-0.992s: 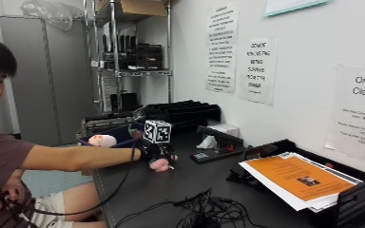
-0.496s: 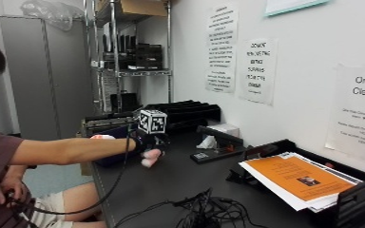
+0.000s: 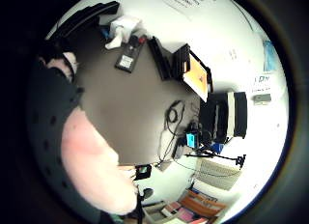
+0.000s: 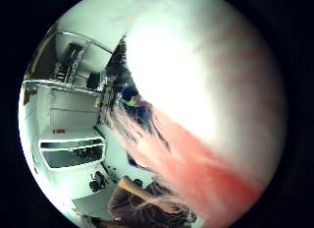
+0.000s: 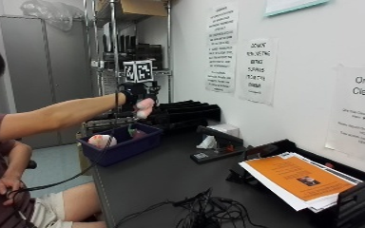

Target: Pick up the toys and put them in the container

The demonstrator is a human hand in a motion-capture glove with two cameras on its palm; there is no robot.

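The dark worktop (image 5: pixel 170 180) runs along the wall, and the blue container (image 5: pixel 120 145) sits at its far end with 1 pale round toy (image 5: pixel 101 140) already lying inside, plus something greenish beside it that is too small to make out. The gloved right hand (image 5: pixel 134 97) is raised above the container, its fingers curled round a small pink toy (image 5: pixel 144 107), which is off the worktop and close against the palm. The toy looks soft, light and rounded, probably squashy, so a wrap round its middle should suit it and a drop should do no harm. It seems to hang downward from the fingers, but its long axis cannot be told for sure
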